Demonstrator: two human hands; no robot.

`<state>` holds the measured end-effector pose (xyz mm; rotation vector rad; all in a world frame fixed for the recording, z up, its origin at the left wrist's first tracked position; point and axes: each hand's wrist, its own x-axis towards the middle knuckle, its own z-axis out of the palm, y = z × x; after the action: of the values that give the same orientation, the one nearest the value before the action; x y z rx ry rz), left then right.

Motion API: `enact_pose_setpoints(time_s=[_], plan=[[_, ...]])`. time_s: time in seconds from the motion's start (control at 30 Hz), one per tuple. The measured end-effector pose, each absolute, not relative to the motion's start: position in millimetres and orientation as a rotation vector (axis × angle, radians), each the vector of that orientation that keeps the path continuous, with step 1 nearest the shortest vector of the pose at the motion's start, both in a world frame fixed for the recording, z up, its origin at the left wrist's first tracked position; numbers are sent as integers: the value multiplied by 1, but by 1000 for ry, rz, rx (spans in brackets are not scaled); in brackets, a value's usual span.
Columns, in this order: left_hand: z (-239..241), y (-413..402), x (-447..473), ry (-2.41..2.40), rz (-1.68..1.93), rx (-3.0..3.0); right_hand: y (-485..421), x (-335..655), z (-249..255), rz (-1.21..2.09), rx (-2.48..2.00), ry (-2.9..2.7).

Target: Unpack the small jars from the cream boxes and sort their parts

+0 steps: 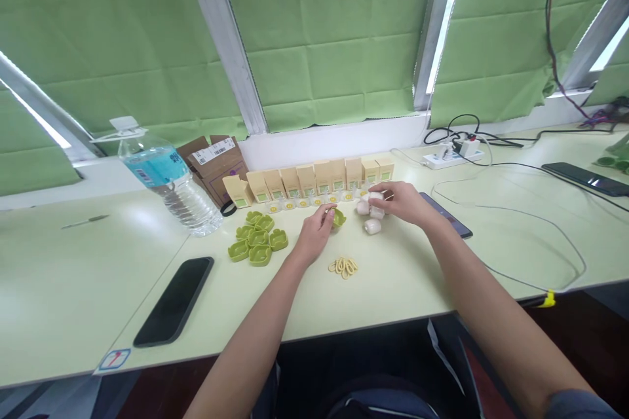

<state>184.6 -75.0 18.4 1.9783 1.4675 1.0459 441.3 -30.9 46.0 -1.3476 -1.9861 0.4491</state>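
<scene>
My left hand point(314, 233) is closed on a small green cup-shaped piece point(339, 217) at the middle of the pale table point(403, 281). Just right of it, my right hand point(399, 201) pinches a small white piece point(375, 196) from a cluster of white pieces point(372, 226). A group of several green pieces point(256, 243) lies left of my left hand. A little pile of yellow rings point(344, 267) lies in front of both hands. Behind them runs a row of several small tan boxes point(314, 181) with round yellow stickers at their feet.
A big water bottle point(164, 178) and a brown carton point(215, 163) stand at the back left. One black phone point(175, 300) lies at the front left, another phone point(449, 216) under my right wrist. A power strip point(452, 156) and cables spread right.
</scene>
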Motion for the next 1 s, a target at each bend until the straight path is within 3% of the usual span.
enact_pose_setpoints(time_s=[0.3, 1.0], plan=[[18, -75, 185, 1451, 1040, 1969, -41, 468, 47, 572, -1446, -2163], [18, -76, 186, 1436, 1036, 1985, -40, 481, 36, 445, -1462, -2270]])
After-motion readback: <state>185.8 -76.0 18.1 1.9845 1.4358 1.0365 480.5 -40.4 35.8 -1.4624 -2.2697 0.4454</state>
